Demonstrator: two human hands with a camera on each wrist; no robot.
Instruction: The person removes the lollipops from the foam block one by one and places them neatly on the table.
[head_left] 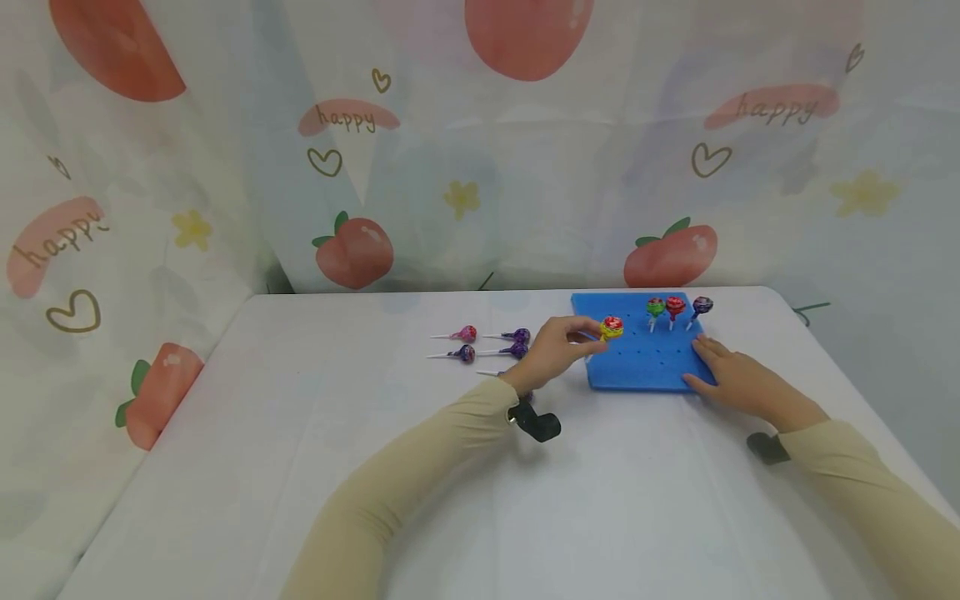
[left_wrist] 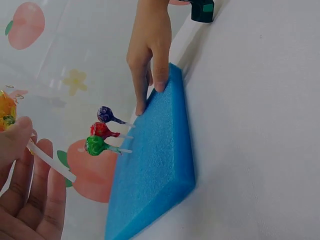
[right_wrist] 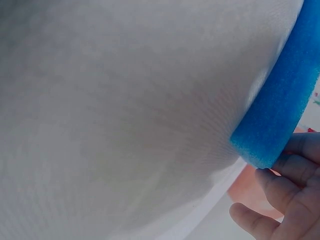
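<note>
My left hand (head_left: 553, 353) pinches a yellow-and-red wrapped lollipop (head_left: 612, 327) over the left part of a blue foam board (head_left: 637, 379). In the left wrist view, the white stick (left_wrist: 55, 163) of this lollipop slants out below the fingers, apart from the foam. Green (head_left: 656, 307), red (head_left: 675, 307) and dark purple (head_left: 702, 307) lollipops stand in a row in the board's far right part, their sticks in the foam. My right hand (head_left: 738, 382) rests with extended fingers against the board's right edge. Small holes dot the board's top.
Left of the board, several lollipops lie on the white table (head_left: 360, 483), among them a pink one (head_left: 468, 334) and a purple one (head_left: 519, 336). My left wrist partly covers the nearest one. A patterned curtain (head_left: 525, 167) hangs behind the table.
</note>
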